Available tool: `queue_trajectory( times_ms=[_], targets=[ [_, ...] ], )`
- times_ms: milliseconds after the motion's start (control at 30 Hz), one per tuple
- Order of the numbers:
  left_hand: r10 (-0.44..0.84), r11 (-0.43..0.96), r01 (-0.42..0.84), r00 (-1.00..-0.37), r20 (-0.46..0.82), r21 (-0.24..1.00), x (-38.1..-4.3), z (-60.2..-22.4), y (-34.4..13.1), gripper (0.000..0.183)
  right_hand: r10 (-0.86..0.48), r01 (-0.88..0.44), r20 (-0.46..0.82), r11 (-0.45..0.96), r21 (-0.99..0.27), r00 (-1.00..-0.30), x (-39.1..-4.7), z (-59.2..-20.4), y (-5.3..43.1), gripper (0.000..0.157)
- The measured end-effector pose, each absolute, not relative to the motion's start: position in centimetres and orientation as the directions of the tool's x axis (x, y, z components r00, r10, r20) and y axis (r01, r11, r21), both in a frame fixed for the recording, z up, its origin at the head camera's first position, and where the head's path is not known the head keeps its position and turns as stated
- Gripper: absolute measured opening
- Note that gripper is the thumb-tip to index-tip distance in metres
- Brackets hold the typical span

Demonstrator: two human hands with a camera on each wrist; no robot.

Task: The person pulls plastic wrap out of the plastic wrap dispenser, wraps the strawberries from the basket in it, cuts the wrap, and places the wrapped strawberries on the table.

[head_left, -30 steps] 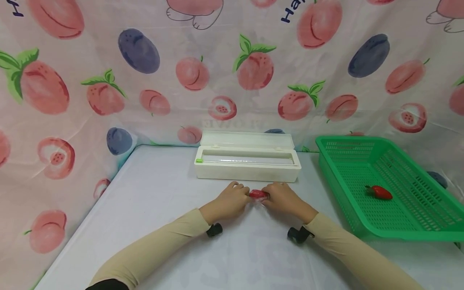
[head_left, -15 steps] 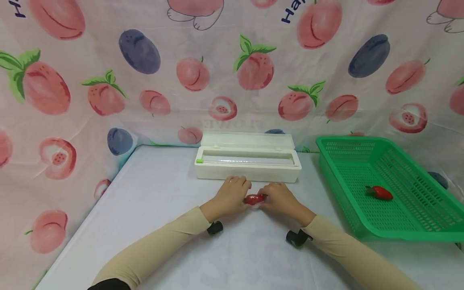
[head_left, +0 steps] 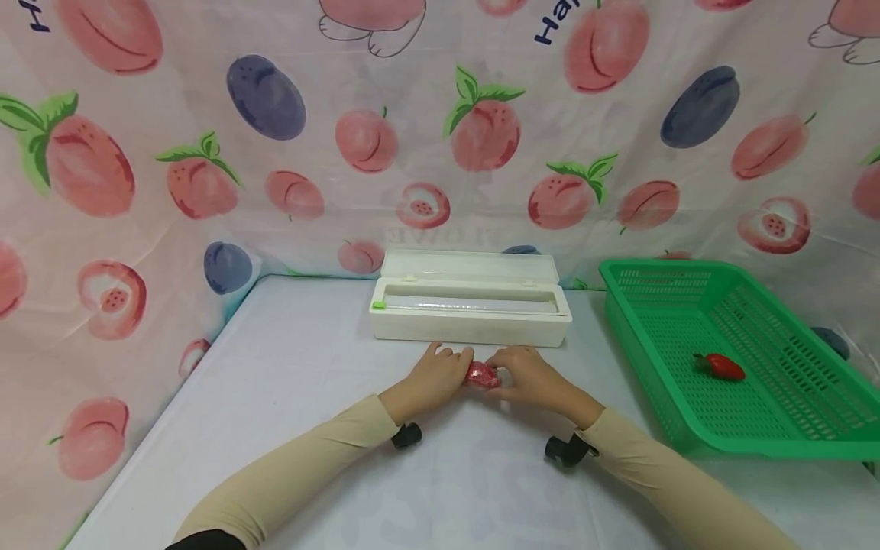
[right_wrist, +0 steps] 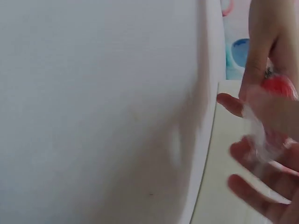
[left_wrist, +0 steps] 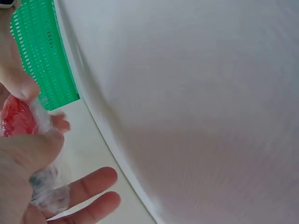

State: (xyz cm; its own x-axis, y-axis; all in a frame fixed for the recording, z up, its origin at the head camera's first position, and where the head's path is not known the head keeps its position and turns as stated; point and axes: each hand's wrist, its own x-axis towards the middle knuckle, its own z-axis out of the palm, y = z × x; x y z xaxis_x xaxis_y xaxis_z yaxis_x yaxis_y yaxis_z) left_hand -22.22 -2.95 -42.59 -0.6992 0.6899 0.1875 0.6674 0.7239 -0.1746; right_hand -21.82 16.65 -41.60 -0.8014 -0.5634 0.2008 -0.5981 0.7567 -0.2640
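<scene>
A small red, strawberry-like fruit [head_left: 483, 375], wrapped in clear plastic film, is held between both hands just above the table. My left hand [head_left: 435, 378] grips its left end. In the left wrist view the left thumb presses on the crumpled film [left_wrist: 51, 191], and two fingers extend below it. My right hand [head_left: 532, 382] holds the other end, thumb at the near side. Seen from the right wrist, a dark green stem end shows on the fruit [right_wrist: 279, 86] beside the left hand [right_wrist: 266, 42]. Parts of the fruit are hidden by fingers.
Behind the hands stands a white film dispenser box [head_left: 470, 328] with its lid up, a film roll inside and a green slider [head_left: 378, 305]. To the right, a green basket [head_left: 763, 447] contains a similar red fruit [head_left: 723, 366]. A fruit-print cloth hangs behind the table.
The wrapped fruit has shifted slightly left and turned between the hands. The left fingers lifted, then came down nearer the fruit; the right hand's grip has shifted.
</scene>
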Motion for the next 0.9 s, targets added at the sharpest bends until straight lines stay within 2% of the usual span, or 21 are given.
queue_trajectory(
  times_ms=[100,233,400,533,767,900],
  targets=[
    [0.701,0.713,0.681,-0.683,0.205,-0.169,-22.2,-42.5,-3.0,0.035,-0.56,-0.607,0.24,0.753,-0.252,-0.793,-21.7,-41.4,16.7,0.029],
    [0.71,0.704,0.689,-0.672,0.212,-0.172,-22.2,-42.4,-2.8,0.025,-0.551,-0.61,0.274,0.759,-0.229,-0.788,-21.6,-41.4,16.6,0.031],
    [0.712,0.702,0.659,-0.646,0.277,-0.27,-22.3,-42.5,-2.7,0.022,-0.578,-0.614,0.214,0.768,-0.182,-0.787,-21.4,-41.2,16.6,0.039],
    [0.718,0.696,0.622,-0.617,0.322,-0.359,-22.6,-42.6,-2.8,0.027,-0.586,-0.608,0.166,0.778,-0.157,-0.793,-21.3,-40.9,16.5,0.035],
    [0.708,0.706,0.638,-0.65,0.276,-0.307,-22.8,-42.8,-3.2,0.036,-0.58,-0.598,0.143,0.781,-0.183,-0.802,-21.4,-40.5,17.1,0.04],
    [0.699,0.715,0.632,-0.661,0.273,-0.301,-22.6,-42.7,-3.6,0.032,-0.581,-0.601,0.154,0.775,-0.193,-0.799,-21.8,-40.0,17.9,0.026]
  ],
)
